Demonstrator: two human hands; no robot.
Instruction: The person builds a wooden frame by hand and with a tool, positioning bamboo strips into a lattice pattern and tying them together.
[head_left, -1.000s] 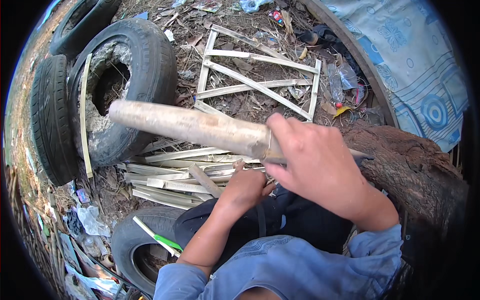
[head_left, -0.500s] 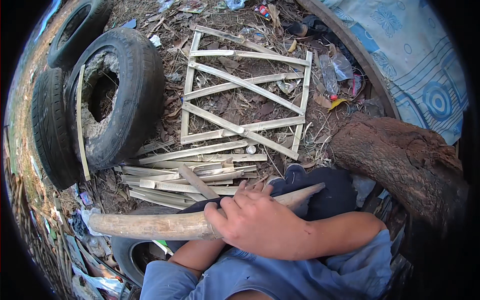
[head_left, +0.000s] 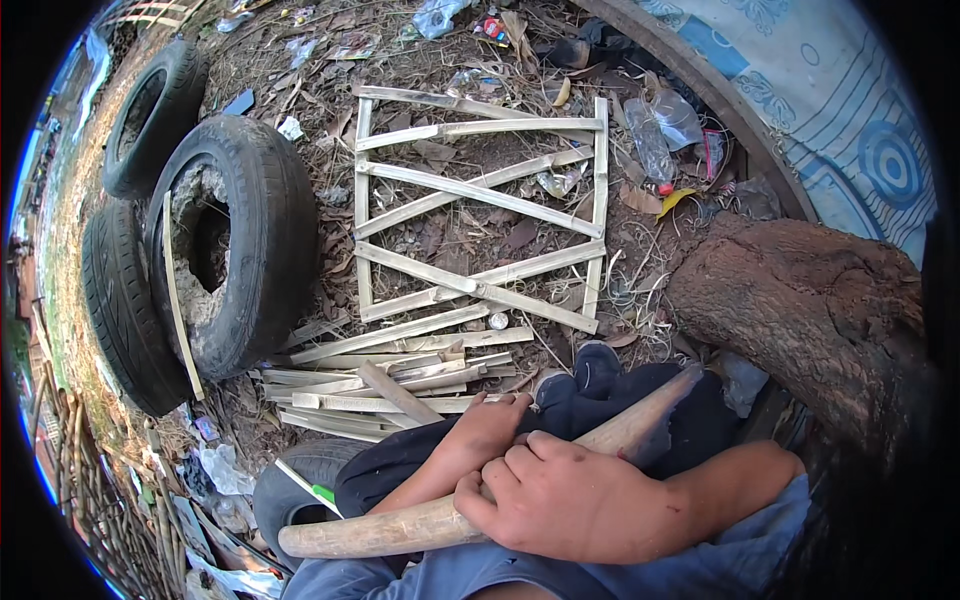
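Observation:
A thick, slightly curved pale wooden pole (head_left: 375, 533) slants across my lap, its tapered end up to the right. My right hand (head_left: 570, 495) is wrapped around its middle. Just beyond, my left hand (head_left: 487, 428) lies over my dark trouser leg with bent fingers a little apart; nothing shows in it, though its underside is hidden. In front of it is a pile of split bamboo slats (head_left: 375, 375). Farther off, a lattice frame of bamboo slats (head_left: 480, 187) lies flat on the ground.
Old tires (head_left: 265, 240) stand at the left, a thin strip (head_left: 178, 300) leaning on one. Another tire (head_left: 300, 470) is by my left leg, near a green-and-white stick-like thing (head_left: 322, 493). A rough log (head_left: 790, 310), plastic bottle (head_left: 650, 145) and patterned sheet (head_left: 850, 130) are right.
The pole has moved down and right toward my body, with my right hand still around it. My left hand and forearm now show more fully. The whole view has shifted slightly.

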